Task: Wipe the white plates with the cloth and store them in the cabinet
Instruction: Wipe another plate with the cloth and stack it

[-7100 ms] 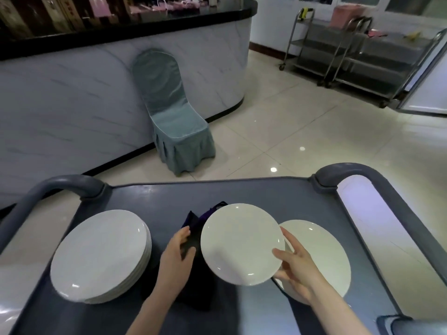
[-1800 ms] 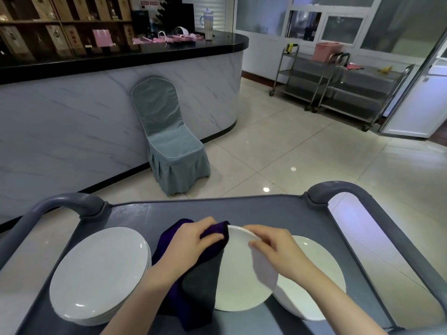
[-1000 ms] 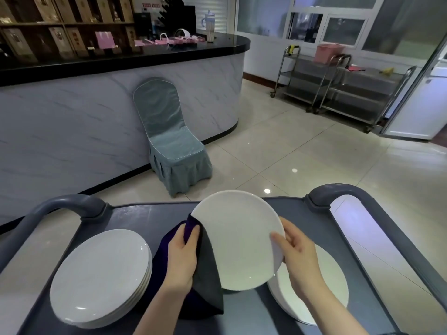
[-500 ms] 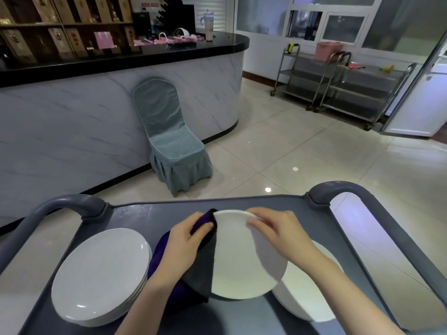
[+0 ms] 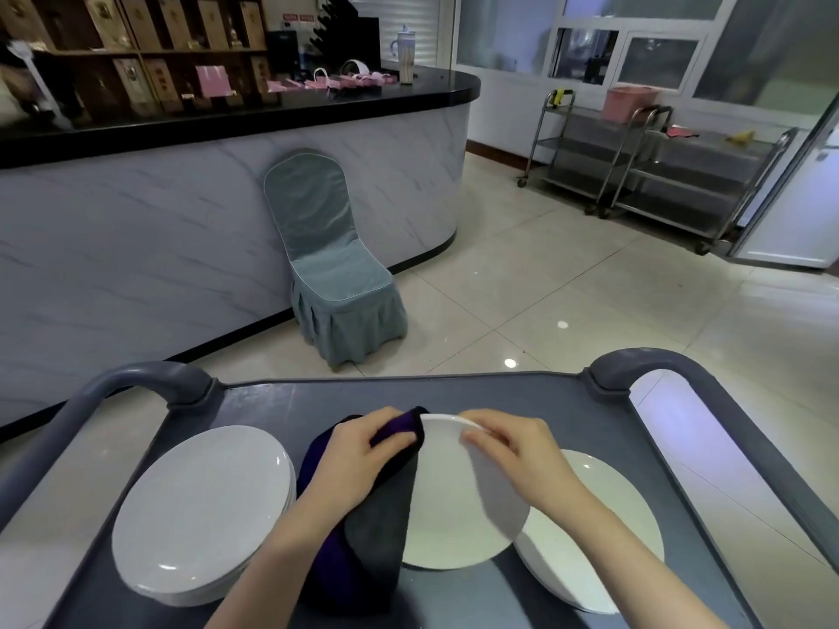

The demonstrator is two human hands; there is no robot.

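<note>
A white plate (image 5: 454,501) is held nearly flat over the grey cart top (image 5: 535,401). My right hand (image 5: 513,451) grips its far rim from above. My left hand (image 5: 358,456) presses a dark purple and grey cloth (image 5: 377,528) over the plate's left edge. A stack of white plates (image 5: 199,510) sits on the cart at the left. Another white plate pile (image 5: 594,528) lies at the right, partly under the held plate and my right forearm. No cabinet is in view.
The cart has raised grey handles at left (image 5: 113,388) and right (image 5: 708,392). Beyond it stand a chair in a teal cover (image 5: 336,274), a curved marble counter (image 5: 181,220) and steel trolleys (image 5: 658,165) on a tiled floor.
The plate has turned slightly in my hands and dropped a little lower. My left hand with the cloth has slid along the plate's far left rim, closer to my right hand.
</note>
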